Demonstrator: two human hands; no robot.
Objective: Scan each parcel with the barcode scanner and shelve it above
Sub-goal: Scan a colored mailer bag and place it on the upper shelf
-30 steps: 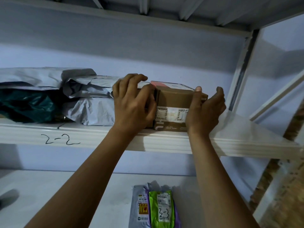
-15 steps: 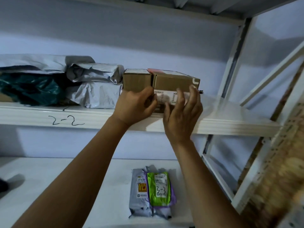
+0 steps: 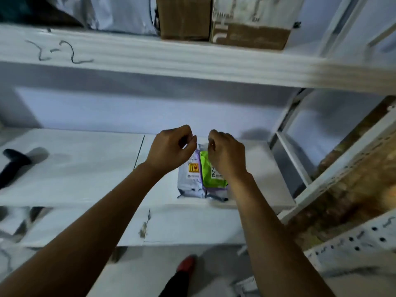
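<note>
Fingers (image 3: 189,137) of the left hand (image 3: 171,148) and right hand (image 3: 227,157) are loosely curled, tips near each other, holding nothing, above two parcels on the lower shelf (image 3: 85,168). The grey mailer (image 3: 190,181) carries a yellow label. The green parcel (image 3: 214,179), edged in purple, lies just beside it. Both lie flat, long axes running away from the person. The black barcode scanner (image 3: 12,166) lies well apart, far left.

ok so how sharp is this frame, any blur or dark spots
Head view: motion blur streaks the upper shelf edge and the cardboard boxes on it; light is dim and bluish; the black scanner is just a dark shape; the left hand and right hand look sharper.
</note>
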